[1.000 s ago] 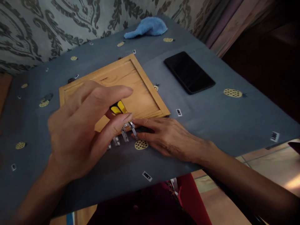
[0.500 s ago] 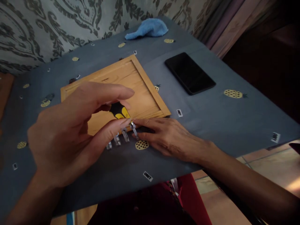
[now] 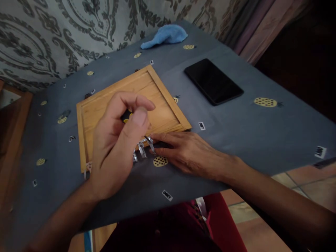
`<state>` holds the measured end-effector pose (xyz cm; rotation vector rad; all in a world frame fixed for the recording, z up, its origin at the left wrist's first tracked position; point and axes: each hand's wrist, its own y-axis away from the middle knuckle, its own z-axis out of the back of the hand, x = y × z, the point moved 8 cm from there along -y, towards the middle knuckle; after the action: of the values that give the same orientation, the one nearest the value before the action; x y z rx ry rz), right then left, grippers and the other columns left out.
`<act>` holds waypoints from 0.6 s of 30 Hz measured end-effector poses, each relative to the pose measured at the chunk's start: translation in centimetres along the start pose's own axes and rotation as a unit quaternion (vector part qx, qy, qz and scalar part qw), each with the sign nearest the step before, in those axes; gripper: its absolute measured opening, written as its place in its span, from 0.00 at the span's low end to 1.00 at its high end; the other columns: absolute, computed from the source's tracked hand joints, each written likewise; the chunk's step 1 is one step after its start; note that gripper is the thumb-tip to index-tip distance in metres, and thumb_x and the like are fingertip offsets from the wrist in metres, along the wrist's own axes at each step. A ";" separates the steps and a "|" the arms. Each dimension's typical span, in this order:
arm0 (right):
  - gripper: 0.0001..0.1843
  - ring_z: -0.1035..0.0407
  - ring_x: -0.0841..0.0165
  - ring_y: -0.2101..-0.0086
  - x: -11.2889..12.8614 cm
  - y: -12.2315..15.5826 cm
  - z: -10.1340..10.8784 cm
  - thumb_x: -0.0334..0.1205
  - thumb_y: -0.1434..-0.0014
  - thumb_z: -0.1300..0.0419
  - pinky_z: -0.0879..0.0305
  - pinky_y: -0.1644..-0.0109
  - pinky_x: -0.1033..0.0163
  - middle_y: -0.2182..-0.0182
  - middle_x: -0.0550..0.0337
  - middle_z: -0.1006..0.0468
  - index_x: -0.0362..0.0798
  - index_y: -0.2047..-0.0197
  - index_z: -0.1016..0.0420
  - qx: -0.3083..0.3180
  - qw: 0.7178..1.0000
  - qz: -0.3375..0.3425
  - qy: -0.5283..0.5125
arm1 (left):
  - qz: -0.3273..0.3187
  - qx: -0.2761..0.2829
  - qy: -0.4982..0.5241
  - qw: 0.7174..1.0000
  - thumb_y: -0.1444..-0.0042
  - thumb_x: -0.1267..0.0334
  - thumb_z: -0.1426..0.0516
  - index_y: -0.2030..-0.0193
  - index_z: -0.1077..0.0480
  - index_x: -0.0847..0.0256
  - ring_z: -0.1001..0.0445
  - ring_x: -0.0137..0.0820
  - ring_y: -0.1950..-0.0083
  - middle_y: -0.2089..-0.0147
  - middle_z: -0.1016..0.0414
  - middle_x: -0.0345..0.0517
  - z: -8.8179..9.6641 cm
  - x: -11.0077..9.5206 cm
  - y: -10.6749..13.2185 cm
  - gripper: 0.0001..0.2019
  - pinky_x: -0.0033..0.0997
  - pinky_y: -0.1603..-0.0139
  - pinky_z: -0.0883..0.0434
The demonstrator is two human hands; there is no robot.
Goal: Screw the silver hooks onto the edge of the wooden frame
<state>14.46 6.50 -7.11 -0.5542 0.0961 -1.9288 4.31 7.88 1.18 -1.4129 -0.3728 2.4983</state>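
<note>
My left hand [image 3: 118, 147] is closed around a small screwdriver with a black and yellow handle [image 3: 126, 116], held upright over the near edge of a flat wooden frame panel [image 3: 162, 105]. Its tip meets a small metal bracket [image 3: 149, 140] at that edge. My right hand [image 3: 189, 152] lies flat on the cloth with its fingertips pressed against the bracket and the panel's edge. More clear and metal brackets [image 3: 141, 150] sit beside it, partly hidden by my left hand.
A black phone [image 3: 213, 81] lies face up to the right of the panel. A blue cloth [image 3: 165, 35] is bunched at the far edge. The table wears a grey cover [image 3: 249, 133] with yellow pineapple prints. A patterned wall stands behind.
My left hand has curled from loose fingers into a tight grip on the screwdriver and turned it upright. The view has shifted slightly; my right hand has stayed put.
</note>
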 end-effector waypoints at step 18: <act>0.14 0.24 0.63 0.62 0.0 -0.1 -0.2 0.30 0.41 0.42 0.31 0.60 0.57 0.42 0.52 0.26 0.48 0.53 0.23 0.000 1.000 0.006 -0.009 | 0.069 0.135 0.301 0.942 0.37 0.61 0.44 0.63 0.26 0.53 0.57 0.23 0.86 0.85 0.52 0.31 -3.1 0.2 -2.1 0.06 0.31 0.84 0.55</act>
<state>14.29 6.50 -7.24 -0.5709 0.0875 -1.9119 7.07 10.22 0.21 -2.0164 0.1887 1.9611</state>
